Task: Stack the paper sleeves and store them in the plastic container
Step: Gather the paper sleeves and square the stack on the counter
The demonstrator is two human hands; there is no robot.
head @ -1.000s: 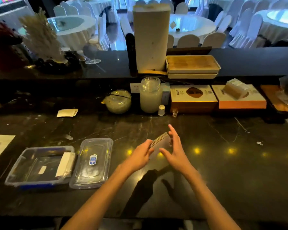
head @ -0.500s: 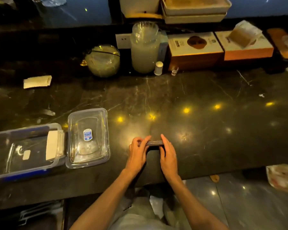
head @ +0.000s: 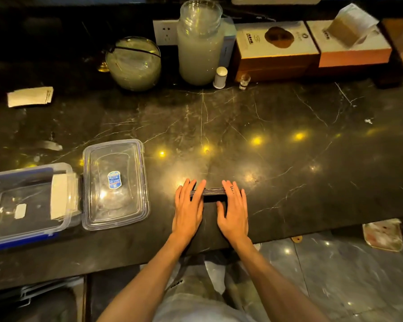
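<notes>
Head view: left hand [head: 188, 206] and right hand [head: 233, 209], fingers flat, press the sleeve stack [head: 213, 192] near the counter [head: 289, 159] edge, open marble beyond.

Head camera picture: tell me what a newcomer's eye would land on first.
Both hands, left hand and right hand, press a stack of paper sleeves on edge against the dark marble counter near its front edge. To the left sits the open plastic container holding pale sleeves, its clear lid lying beside it.
</notes>
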